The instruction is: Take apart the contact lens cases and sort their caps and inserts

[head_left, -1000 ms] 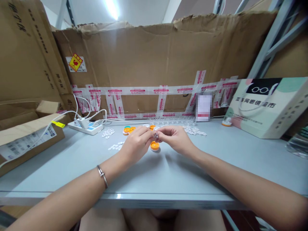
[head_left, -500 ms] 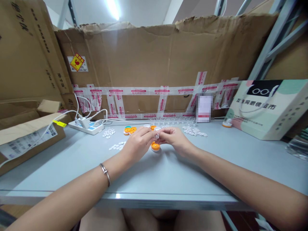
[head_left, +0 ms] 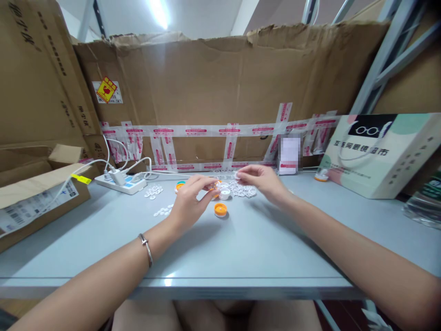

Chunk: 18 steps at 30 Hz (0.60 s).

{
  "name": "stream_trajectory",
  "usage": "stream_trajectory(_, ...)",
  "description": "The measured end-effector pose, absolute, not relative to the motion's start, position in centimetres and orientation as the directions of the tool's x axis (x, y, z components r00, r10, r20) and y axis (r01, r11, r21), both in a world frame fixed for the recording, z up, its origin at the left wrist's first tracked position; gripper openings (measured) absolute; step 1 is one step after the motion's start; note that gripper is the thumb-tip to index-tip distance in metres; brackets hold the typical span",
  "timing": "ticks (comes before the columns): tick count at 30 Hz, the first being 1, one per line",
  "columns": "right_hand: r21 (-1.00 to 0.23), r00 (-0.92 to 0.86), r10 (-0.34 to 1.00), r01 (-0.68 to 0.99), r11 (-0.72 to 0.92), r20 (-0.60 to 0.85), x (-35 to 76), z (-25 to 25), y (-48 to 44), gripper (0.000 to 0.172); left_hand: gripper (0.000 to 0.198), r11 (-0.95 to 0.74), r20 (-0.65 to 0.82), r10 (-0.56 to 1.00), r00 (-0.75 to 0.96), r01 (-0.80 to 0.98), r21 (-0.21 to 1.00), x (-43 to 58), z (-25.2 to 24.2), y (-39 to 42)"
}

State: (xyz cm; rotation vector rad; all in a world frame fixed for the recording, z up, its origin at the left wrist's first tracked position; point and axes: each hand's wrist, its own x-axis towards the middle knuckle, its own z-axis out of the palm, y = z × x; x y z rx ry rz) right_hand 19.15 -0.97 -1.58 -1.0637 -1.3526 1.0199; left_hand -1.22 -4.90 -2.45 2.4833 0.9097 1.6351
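My left hand (head_left: 189, 202), with a bracelet at the wrist, pinches a small clear piece (head_left: 212, 186) between thumb and fingertips; its exact kind is too small to tell. To the right, my right hand (head_left: 262, 183) holds a small white disc (head_left: 237, 175) at its fingertips, above a pile of small white rings (head_left: 244, 189). In front of the hands sits an orange and white round cap (head_left: 220, 210). A white round cap (head_left: 225, 193) stands behind it, between the hands. More orange caps are partly hidden behind my left hand.
Small white discs lie in two groups (head_left: 153, 191) on the left of the grey table (head_left: 255, 257). A power strip (head_left: 120, 181) with cables and an open carton (head_left: 41, 197) are farther left. A paper bag (head_left: 372, 158) and a clear bottle (head_left: 425, 204) stand right.
My hands, together before, have moved apart. The right hand has gone up and away to the ring pile and now has a white disc; the left has shifted slightly left, keeping its piece.
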Motion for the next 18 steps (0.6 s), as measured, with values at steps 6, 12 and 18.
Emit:
stream_trajectory(6,-0.854,0.03,0.958,0.46,0.241,0.287,23.7,-2.9,2.4,0.019,0.02,-0.545,0.549,0.832,0.082,0.311,0.779,-1.3,-2.2,-4.3)
stream_trajectory(12,-0.789,-0.048,0.962,0.563,0.248,0.268,23.3,-4.4,3.1,0.014,0.03,-0.368,0.363,0.93,0.067,0.124,0.921,-1.3,-1.9,-4.1)
stream_trajectory(18,-0.765,-0.052,0.965,0.599,0.237,0.258,23.2,-4.6,3.2,0.011,0.029,-0.269,0.285,0.941,0.184,-0.103,0.957,-1.5,-2.3,-3.7)
